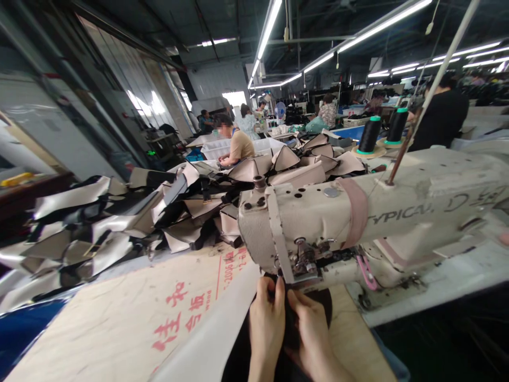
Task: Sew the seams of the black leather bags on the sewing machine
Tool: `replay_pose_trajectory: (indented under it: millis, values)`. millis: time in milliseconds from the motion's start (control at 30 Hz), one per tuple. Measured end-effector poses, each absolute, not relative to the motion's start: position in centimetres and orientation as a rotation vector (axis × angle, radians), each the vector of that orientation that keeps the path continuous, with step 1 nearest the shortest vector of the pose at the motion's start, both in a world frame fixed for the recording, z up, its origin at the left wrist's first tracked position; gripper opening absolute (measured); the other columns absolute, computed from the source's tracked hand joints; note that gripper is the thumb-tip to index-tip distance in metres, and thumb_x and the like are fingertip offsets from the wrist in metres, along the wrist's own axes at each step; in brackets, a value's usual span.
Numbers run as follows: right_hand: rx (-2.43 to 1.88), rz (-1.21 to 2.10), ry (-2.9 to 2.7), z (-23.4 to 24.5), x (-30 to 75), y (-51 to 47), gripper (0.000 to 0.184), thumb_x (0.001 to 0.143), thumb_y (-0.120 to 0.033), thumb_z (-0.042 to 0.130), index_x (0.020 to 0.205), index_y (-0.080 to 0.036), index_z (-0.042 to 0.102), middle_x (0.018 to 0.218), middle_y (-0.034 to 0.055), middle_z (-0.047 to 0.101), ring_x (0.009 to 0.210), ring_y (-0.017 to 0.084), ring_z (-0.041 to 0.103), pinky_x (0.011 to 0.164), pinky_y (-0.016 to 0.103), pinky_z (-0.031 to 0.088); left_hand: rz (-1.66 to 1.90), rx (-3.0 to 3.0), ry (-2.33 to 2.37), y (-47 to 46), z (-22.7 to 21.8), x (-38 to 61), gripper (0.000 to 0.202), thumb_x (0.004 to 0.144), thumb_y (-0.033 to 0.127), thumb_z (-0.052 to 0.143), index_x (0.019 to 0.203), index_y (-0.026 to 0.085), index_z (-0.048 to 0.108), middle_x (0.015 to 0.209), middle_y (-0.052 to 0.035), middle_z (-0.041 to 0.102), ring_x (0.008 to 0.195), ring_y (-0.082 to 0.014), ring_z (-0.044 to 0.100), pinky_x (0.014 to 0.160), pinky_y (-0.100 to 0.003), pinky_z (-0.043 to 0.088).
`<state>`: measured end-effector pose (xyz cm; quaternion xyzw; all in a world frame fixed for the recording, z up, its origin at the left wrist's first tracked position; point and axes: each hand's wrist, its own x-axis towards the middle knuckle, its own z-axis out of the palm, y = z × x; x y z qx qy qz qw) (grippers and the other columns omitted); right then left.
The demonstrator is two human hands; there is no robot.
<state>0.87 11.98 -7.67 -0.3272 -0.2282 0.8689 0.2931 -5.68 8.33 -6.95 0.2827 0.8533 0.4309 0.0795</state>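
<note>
Both my hands are at the front of a cream sewing machine (318, 212) marked TYPICAL, close under its needle end. My left hand (268, 318) pinches the edge of a dark fabric piece (238, 353), its fingertips by the presser area. Just to its right, my right hand (310, 329) grips the same dark piece, thumb and fingers closed on it. A pale sheet-like panel (210, 339) runs along the left side of the dark material. The needle and the stitching point are hidden behind the machine head and my fingers.
A plywood board (131, 307) with red print forms the work surface. Beyond it lies a big heap of beige and black sewn pieces (191, 207). Black thread cones (369, 135) stand behind the machine. A person in a tan shirt (240, 146) sits past the heap.
</note>
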Motion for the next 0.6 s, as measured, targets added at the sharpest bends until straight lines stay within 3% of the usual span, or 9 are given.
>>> replay_pose_trajectory:
  millis: [200,333,433,600]
  values:
    - [-0.873,2.284,-0.659,-8.4,0.6,11.8,0.029,0.063,-0.038,0.068,0.082,-0.016,0.069,0.068,0.0027,0.065,0.066,0.015,0.058,0.061,0.024,0.044,1.290,0.918,2.482,8.1,-7.0,-6.1,0.022,0.086,0.044,0.041,0.077,0.024,0.040,0.054,0.0079,0.042,0.048,-0.0116,0.044,0.051,-0.021,0.033]
    - [-0.922,2.229,-0.792,-9.9,0.4,12.0,0.038,0.065,-0.040,0.069,0.090,-0.012,0.068,0.063,0.0025,0.063,0.050,0.010,0.049,0.048,0.021,0.035,1.352,0.913,2.481,8.2,-7.1,-6.2,0.024,0.085,0.044,0.042,0.074,0.023,0.039,0.054,0.0082,0.038,0.048,-0.0110,0.040,0.051,-0.020,0.033]
    - [-0.891,2.253,-0.799,-10.2,0.6,12.3,0.042,0.064,-0.042,0.069,0.091,-0.010,0.068,0.062,0.0040,0.063,0.047,0.009,0.046,0.044,0.020,0.031,1.386,0.875,2.480,8.2,-7.3,-6.0,0.024,0.084,0.044,0.043,0.072,0.023,0.038,0.052,0.0086,0.036,0.047,-0.0109,0.038,0.050,-0.020,0.032]
    - [-0.942,2.286,-0.785,-9.4,1.1,12.6,0.044,0.059,-0.045,0.073,0.084,-0.010,0.068,0.058,0.0033,0.061,0.047,0.011,0.048,0.044,0.021,0.034,1.439,0.798,2.479,8.4,-7.6,-5.8,0.023,0.083,0.045,0.044,0.075,0.023,0.043,0.052,0.0081,0.040,0.048,-0.0108,0.040,0.050,-0.019,0.034]
